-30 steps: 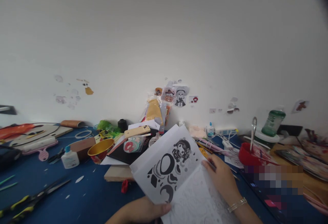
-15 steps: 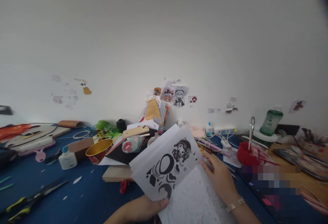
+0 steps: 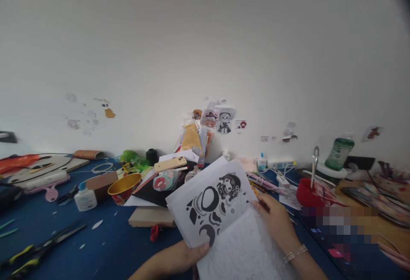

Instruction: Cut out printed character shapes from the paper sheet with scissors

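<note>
Between my two hands are several white paper sheets point(image 3: 184, 233), tilted toward me over the blue table. The upper part of the front carries a black-and-grey printed drawing of a doll-like figure and loose curved shapes. Below it a paler sheet point(image 3: 237, 250) with faint outlines lies across the lower part. My left hand point(image 3: 188, 258) grips the lower left edge, thumb on top and fingers hidden behind. On the right edge, my right hand point(image 3: 272, 216) pinches the sheets, with a bracelet on the wrist.
Scissors point(image 3: 41, 246), a white glue bottle point(image 3: 85, 199) and a gold-lined bowl point(image 3: 123, 188) are on the left. Behind the sheets lies a pile with a phone point(image 3: 170, 164). A red pot point(image 3: 309, 192) and a dark tablet point(image 3: 323, 241) sit on the right.
The sheets have shifted slightly, their top left corner moving a little right and down. Both hands keep hold of them.
</note>
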`<state>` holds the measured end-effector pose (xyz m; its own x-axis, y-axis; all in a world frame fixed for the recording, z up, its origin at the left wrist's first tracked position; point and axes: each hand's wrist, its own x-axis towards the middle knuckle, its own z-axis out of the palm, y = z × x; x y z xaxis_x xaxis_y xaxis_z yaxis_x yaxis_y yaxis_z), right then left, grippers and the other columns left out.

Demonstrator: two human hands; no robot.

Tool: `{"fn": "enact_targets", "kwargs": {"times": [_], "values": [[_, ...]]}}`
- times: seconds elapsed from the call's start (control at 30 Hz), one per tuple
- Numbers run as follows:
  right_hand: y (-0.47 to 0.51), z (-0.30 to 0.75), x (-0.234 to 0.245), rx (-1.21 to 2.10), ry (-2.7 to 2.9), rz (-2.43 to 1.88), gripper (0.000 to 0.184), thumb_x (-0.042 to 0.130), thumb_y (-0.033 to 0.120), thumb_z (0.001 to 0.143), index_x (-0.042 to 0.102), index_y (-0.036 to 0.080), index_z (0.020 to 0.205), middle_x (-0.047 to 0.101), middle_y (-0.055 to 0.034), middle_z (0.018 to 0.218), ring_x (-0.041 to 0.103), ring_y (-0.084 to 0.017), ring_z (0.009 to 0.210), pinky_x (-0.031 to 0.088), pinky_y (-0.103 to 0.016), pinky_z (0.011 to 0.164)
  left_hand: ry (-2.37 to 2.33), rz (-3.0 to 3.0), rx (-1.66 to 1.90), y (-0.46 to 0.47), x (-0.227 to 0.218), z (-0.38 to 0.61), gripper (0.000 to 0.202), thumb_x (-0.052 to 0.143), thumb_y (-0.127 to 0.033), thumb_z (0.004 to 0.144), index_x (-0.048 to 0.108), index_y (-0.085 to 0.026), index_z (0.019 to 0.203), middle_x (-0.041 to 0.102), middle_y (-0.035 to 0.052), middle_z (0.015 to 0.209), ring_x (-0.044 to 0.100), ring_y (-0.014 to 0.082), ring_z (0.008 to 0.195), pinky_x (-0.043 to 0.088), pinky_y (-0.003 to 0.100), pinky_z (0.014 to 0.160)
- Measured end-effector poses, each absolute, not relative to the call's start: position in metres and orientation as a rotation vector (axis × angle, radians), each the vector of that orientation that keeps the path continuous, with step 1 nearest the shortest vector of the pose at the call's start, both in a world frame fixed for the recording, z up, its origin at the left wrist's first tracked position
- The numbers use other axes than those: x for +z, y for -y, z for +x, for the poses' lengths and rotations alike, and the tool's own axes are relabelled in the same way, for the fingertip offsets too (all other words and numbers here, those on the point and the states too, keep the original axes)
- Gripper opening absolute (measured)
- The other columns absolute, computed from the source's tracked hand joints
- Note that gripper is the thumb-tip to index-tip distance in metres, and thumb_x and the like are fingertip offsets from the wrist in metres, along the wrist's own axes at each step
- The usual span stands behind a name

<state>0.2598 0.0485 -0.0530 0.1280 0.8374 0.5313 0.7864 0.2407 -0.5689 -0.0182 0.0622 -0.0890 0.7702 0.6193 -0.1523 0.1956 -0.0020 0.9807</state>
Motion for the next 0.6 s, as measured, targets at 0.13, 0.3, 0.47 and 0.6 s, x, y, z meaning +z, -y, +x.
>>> {"fn": "enact_targets", "kwargs": {"times": [0.13,0.3,0.47,0.6], "values": [[-0.055,0.267,-0.055,0.129,1.619,-1.480,0.025,0.047,0.038,0.081,0.060,0.020,0.069,0.066,-0.0045,0.071,0.061,-0.022,0.070,0.045,-0.030,0.064,-0.705,1.475,0.477,-0.063,-0.090,-0.021,0.056,0.046,-0.063,0.075,0.058,-0.016,0.103,0.065,0.0058,0.070,0.061,0.0179,0.060,0.051,0.036,0.068],[-0.057,0.291,-0.047,0.088,1.458,-1.561,0.030,0.047,0.043,0.077,0.065,0.020,0.076,0.071,-0.0075,0.078,0.063,-0.025,0.073,0.046,-0.032,0.067,-0.706,1.554,0.599,-0.065,-0.087,-0.026,0.054,0.047,-0.056,0.080,0.055,-0.018,0.118,0.062,0.0109,0.116,0.048,0.0283,0.116,0.034,0.044,0.100],[-0.054,0.342,-0.042,-0.090,1.005,-1.755,0.043,0.044,0.049,0.069,0.064,0.014,0.082,0.068,-0.0147,0.075,0.060,-0.031,0.072,0.044,-0.039,0.067,-0.756,1.514,0.628,-0.067,-0.086,-0.028,0.058,0.047,-0.056,0.079,0.053,-0.017,0.122,0.052,0.0105,0.130,0.042,0.0287,0.122,0.033,0.043,0.102],[-0.049,0.379,-0.044,-0.194,0.698,-1.834,0.047,0.043,0.045,0.067,0.064,0.009,0.090,0.065,-0.0194,0.082,0.057,-0.035,0.079,0.041,-0.042,0.071,-0.766,1.390,0.648,-0.067,-0.083,-0.031,0.059,0.051,-0.056,0.077,0.056,-0.014,0.118,0.056,0.0126,0.125,0.053,0.0295,0.112,0.037,0.044,0.098]]}}
